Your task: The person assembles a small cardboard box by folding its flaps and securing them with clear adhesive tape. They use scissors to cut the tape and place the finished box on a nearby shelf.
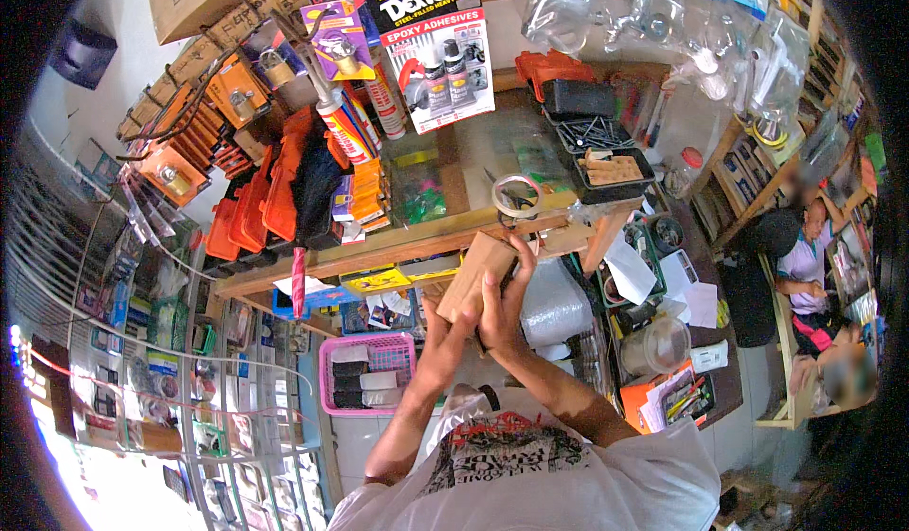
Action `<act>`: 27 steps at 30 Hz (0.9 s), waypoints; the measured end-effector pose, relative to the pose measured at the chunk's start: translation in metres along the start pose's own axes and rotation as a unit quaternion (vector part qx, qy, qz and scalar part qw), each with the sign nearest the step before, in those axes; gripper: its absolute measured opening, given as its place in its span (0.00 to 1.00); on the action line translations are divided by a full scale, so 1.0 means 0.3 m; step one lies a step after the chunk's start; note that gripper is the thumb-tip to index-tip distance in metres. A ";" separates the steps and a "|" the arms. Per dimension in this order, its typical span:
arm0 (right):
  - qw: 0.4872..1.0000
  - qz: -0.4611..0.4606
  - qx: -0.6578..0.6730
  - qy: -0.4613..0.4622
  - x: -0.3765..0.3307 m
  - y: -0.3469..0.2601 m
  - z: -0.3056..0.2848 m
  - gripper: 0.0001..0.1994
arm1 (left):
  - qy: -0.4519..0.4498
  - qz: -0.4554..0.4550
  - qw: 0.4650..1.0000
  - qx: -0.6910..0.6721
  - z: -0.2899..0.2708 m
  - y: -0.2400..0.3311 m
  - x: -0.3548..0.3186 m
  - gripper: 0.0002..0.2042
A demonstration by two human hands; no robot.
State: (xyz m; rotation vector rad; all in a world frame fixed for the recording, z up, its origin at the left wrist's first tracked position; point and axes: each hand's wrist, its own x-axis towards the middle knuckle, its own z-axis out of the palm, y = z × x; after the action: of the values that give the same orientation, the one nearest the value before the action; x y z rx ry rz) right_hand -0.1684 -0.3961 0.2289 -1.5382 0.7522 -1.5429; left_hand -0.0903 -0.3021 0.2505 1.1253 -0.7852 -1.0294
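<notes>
Both my hands are wrapped round a small brown cardboard box (471, 283), held tilted in front of my chest at the near edge of the counter (312, 262). My left hand (443, 346) grips its lower end, fingers partly hidden behind the box. Along the right side, my right hand (504, 306) holds it with the thumb on the front face and the fingers up round the far edge. A roll of tape (499, 206) sits on the counter just beyond my right fingertips.
A blister pack of adhesive tubes (445, 58) hangs above the counter. Orange-handled tools (254, 207) stand left, a black tray of screws (597, 134) right. Below are a pink basket (324, 370) and a clear plastic tub (655, 346). Other people (805, 261) are at far right.
</notes>
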 end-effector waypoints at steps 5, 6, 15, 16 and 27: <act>0.966 -0.118 -0.098 -0.210 0.079 0.017 -0.025 0.69 | 0.066 -0.026 0.997 -0.043 -0.045 0.124 0.067 0.20; 0.958 -0.127 -0.105 -0.235 0.099 0.025 -0.036 0.74 | 0.070 -0.012 0.997 -0.019 -0.030 0.163 0.068 0.17; 0.954 -0.161 -0.176 -0.179 0.311 -0.030 0.035 0.79 | 0.049 0.086 0.977 0.189 -0.048 0.249 0.271 0.23; 0.957 -0.206 -0.158 -0.130 0.333 -0.043 0.057 0.77 | 0.037 0.107 0.975 0.190 -0.036 0.263 0.293 0.22; 0.953 -0.141 -0.258 -0.070 0.456 -0.006 0.150 0.62 | 0.014 0.210 0.877 0.433 -0.106 0.255 0.580 0.30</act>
State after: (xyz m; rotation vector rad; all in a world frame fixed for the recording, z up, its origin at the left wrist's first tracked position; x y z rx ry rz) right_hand -0.1139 -0.5073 0.3028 -2.1970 0.9351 -1.4832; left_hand 0.0181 -0.4473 0.3160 1.6048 -1.4648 -0.2549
